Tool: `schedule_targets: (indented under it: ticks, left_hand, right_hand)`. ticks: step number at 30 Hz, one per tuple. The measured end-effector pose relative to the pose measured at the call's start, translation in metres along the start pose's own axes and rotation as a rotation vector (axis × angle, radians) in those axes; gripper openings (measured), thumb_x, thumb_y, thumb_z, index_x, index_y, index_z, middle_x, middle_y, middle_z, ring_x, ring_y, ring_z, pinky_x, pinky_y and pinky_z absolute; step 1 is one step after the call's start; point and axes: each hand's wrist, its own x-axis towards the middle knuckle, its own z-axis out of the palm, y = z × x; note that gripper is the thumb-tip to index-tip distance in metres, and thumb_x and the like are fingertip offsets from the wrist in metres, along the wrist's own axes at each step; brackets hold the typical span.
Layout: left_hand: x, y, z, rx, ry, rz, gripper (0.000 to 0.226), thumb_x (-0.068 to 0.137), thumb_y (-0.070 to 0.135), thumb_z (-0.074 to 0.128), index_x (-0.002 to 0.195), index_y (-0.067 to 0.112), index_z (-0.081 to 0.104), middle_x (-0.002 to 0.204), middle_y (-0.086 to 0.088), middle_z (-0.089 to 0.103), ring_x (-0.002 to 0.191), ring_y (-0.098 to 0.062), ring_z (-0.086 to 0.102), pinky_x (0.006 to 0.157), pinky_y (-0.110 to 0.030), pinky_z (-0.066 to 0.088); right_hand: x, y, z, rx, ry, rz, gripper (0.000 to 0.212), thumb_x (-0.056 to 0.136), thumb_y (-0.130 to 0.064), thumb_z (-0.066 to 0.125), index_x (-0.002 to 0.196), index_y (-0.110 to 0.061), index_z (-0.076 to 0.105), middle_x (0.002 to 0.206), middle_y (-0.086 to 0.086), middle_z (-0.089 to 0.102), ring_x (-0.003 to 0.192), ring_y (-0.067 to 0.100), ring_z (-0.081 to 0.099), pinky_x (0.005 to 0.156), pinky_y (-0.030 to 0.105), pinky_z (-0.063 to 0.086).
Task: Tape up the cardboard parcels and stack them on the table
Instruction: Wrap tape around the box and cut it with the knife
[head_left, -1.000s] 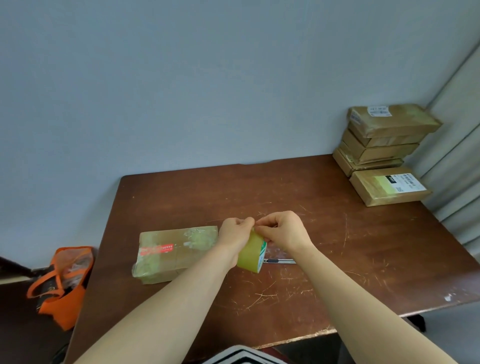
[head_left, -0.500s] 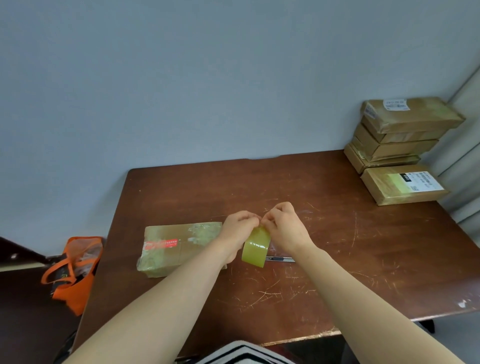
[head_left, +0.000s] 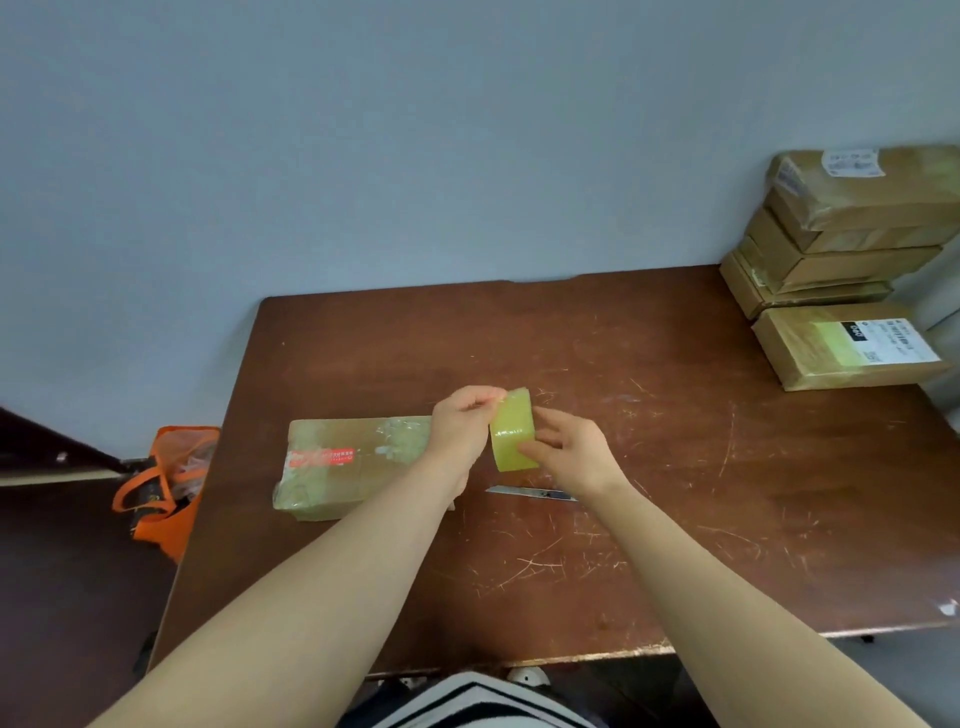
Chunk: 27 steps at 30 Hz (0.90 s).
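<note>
Between the hands, held up just above the table (head_left: 675, 467), is the yellowish roll (head_left: 513, 436) of tape. The right hand (head_left: 571, 452) grips it from its right side with the fingers curled over it. The left hand (head_left: 460, 426) pinches at its top left edge, apparently on the loose end, though the clear film is too thin to make out. Just left of the left hand, partly behind its wrist, the parcel (head_left: 343, 457) lies flat on the table, glossy with some tape. Beneath the hands lies a cutter (head_left: 530, 492); far to their right stands the stack (head_left: 841, 234) of parcels. Done well, I judge, the roll is held firm while the end is peeled slowly and squarely, so it neither splits nor folds onto itself. Enough tape is then drawn out to span the parcel's seam, laid from one end and pressed flat before cutting.
</note>
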Motion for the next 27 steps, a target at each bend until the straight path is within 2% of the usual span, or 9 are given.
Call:
schedule_targets:
  ticks: [3, 6, 9, 12, 15, 17, 20, 23, 27]
  left_hand:
    - [0.005, -0.004, -0.013, 0.288, 0.058, 0.099, 0.052, 0.099, 0.003, 0.038, 0.141, 0.033, 0.043, 0.131, -0.004, 0.056, 0.09, -0.016, 0.057, 0.065, -0.009, 0.043]
    - [0.007, -0.009, -0.034, 0.31, 0.16, 0.111, 0.06, 0.095, -0.004, 0.036, 0.144, 0.032, 0.038, 0.13, 0.0, 0.056, 0.087, -0.018, 0.058, 0.062, -0.007, 0.043]
    - [0.001, -0.021, -0.055, 0.441, 0.245, 0.168, 0.062, 0.089, -0.009, 0.038, 0.142, 0.022, 0.043, 0.137, -0.001, 0.052, 0.116, -0.016, 0.051, 0.092, -0.017, 0.043]
    - [0.001, -0.035, -0.08, 0.784, 0.181, 0.204, 0.074, 0.082, 0.002, 0.053, 0.15, 0.016, 0.025, 0.156, -0.002, 0.023, 0.144, -0.02, 0.014, 0.117, -0.035, 0.015]
    - [0.008, -0.051, -0.098, 1.257, -0.096, 0.156, 0.125, 0.069, 0.041, 0.074, 0.149, 0.014, -0.018, 0.155, -0.004, -0.028, 0.141, -0.023, -0.029, 0.114, -0.046, -0.013]
    - [0.015, -0.057, -0.109, 1.424, -0.151, 0.189, 0.147, 0.057, 0.059, 0.078, 0.142, 0.012, -0.033, 0.149, -0.005, -0.039, 0.136, -0.024, -0.037, 0.11, -0.048, -0.02]
    - [0.027, -0.063, -0.121, 1.537, -0.127, 0.325, 0.147, 0.055, 0.073, 0.07, 0.144, 0.01, -0.029, 0.157, -0.006, -0.022, 0.143, -0.024, -0.024, 0.108, -0.05, -0.021]
    - [0.031, -0.071, -0.125, 1.48, -0.098, 0.418, 0.135, 0.06, 0.075, 0.063, 0.15, 0.009, -0.013, 0.157, -0.006, 0.004, 0.145, -0.023, -0.003, 0.113, -0.051, -0.012]
    - [0.032, -0.075, -0.125, 1.46, -0.1, 0.439, 0.13, 0.062, 0.075, 0.06, 0.15, 0.01, -0.01, 0.154, -0.006, 0.007, 0.143, -0.023, 0.0, 0.114, -0.051, -0.01]
  right_hand:
    - [0.017, 0.007, -0.003, -0.418, 0.109, 0.008, 0.039, 0.092, -0.019, 0.059, 0.131, -0.015, 0.056, 0.119, 0.005, 0.067, 0.109, 0.024, 0.061, 0.091, 0.035, 0.05]
    - [0.031, 0.018, -0.01, -0.935, 0.133, -0.022, 0.032, 0.096, -0.023, 0.049, 0.127, -0.025, 0.055, 0.109, 0.002, 0.069, 0.1, 0.029, 0.057, 0.079, 0.028, 0.042]
    - [0.038, 0.028, -0.01, -1.095, 0.107, -0.039, 0.031, 0.092, -0.022, 0.051, 0.122, -0.023, 0.056, 0.102, 0.003, 0.067, 0.096, 0.026, 0.055, 0.075, 0.027, 0.038]
    - [0.036, 0.026, 0.01, -0.985, 0.208, -0.183, 0.038, 0.088, -0.025, 0.053, 0.125, -0.019, 0.057, 0.124, 0.004, 0.059, 0.114, 0.027, 0.05, 0.095, 0.036, 0.035]
    - [0.033, 0.005, 0.054, -0.697, 0.114, -0.386, 0.04, 0.096, -0.019, 0.045, 0.135, -0.012, 0.051, 0.141, 0.007, 0.048, 0.131, 0.025, 0.041, 0.107, 0.036, 0.027]
    - [0.038, -0.011, 0.088, -0.628, -0.004, -0.394, 0.045, 0.101, -0.024, 0.036, 0.144, -0.011, 0.037, 0.152, 0.006, 0.033, 0.142, 0.021, 0.025, 0.115, 0.034, 0.017]
    - [0.051, -0.017, 0.123, -0.568, -0.092, -0.239, 0.051, 0.104, -0.031, 0.028, 0.149, -0.01, 0.024, 0.158, 0.005, 0.018, 0.145, 0.018, 0.01, 0.117, 0.03, 0.009]
    - [0.053, -0.006, 0.138, -0.488, -0.02, -0.178, 0.046, 0.103, -0.028, 0.03, 0.145, -0.008, 0.032, 0.15, 0.007, 0.03, 0.135, 0.022, 0.024, 0.11, 0.028, 0.021]
    - [0.058, -0.005, 0.139, -0.471, 0.012, -0.218, 0.046, 0.102, -0.029, 0.036, 0.144, -0.01, 0.036, 0.148, 0.008, 0.034, 0.134, 0.023, 0.027, 0.111, 0.027, 0.016]
